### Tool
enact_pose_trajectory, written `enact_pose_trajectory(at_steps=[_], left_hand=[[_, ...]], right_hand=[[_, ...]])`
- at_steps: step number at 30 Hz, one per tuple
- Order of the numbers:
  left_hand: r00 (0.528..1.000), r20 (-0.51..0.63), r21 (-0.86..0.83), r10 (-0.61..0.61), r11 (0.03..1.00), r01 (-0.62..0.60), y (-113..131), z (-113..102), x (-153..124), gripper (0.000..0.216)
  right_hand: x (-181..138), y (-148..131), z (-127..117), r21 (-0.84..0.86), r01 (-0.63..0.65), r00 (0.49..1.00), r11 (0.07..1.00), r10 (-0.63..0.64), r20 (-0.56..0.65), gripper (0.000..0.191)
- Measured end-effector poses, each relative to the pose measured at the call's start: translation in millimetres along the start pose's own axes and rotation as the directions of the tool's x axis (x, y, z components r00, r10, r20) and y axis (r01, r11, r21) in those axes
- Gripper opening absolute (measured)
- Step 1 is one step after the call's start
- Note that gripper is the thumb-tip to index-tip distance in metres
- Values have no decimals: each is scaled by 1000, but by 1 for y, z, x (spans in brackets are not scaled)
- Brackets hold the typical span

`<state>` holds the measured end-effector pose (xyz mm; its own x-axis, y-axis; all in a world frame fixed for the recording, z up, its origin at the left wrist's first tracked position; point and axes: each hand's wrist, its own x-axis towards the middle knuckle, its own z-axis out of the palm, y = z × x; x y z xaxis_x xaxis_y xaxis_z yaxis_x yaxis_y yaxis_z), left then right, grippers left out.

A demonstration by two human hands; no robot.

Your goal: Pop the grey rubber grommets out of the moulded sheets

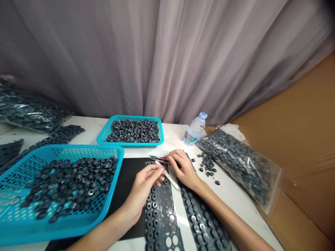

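Observation:
My left hand point(146, 179) is above the left moulded strip, thumb and fingertips pinched together. Whatever small piece they hold is too hidden to name. To its right, my right hand point(184, 170) curls its fingers round a pair of pinkish tweezers point(162, 160), whose dark points face left and stand apart. Under the hands lies a narrow whitish strip point(172, 181). The left dark moulded strip point(156, 223) carries rows of ring-shaped pieces beside a band of round holes. Another dark strip point(200, 223) with round knobs runs below my right forearm.
Blue baskets of small dark ring pieces stand at left point(119, 164) and at the back point(162, 137). A water bottle point(195, 130), loose dark pieces point(208, 164) and a filled plastic bag point(238, 162) are at right. Another full bag point(28, 109) lies far left. A black mat point(131, 174) lies beneath.

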<state>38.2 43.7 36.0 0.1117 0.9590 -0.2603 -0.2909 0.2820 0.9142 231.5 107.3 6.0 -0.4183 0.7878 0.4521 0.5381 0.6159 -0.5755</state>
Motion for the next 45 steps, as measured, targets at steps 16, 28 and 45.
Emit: enact_pose_trajectory(at_steps=[16,28,45], left_hand=[[985,-3,51,174,984,-174,-36,-7,14,42],[886,210,604,412,658,-450,-53,-21,9,19],[811,364,756,459,363,-545,-66,-41,25,81]], right_hand=[[-15,-28,-3,202,-40,998,979,30,49,19],[-69,66,-74,-243,-369,885,897,260,-385,26],[-73,87,-84,-214,-362,908,907,290,-303,32]])
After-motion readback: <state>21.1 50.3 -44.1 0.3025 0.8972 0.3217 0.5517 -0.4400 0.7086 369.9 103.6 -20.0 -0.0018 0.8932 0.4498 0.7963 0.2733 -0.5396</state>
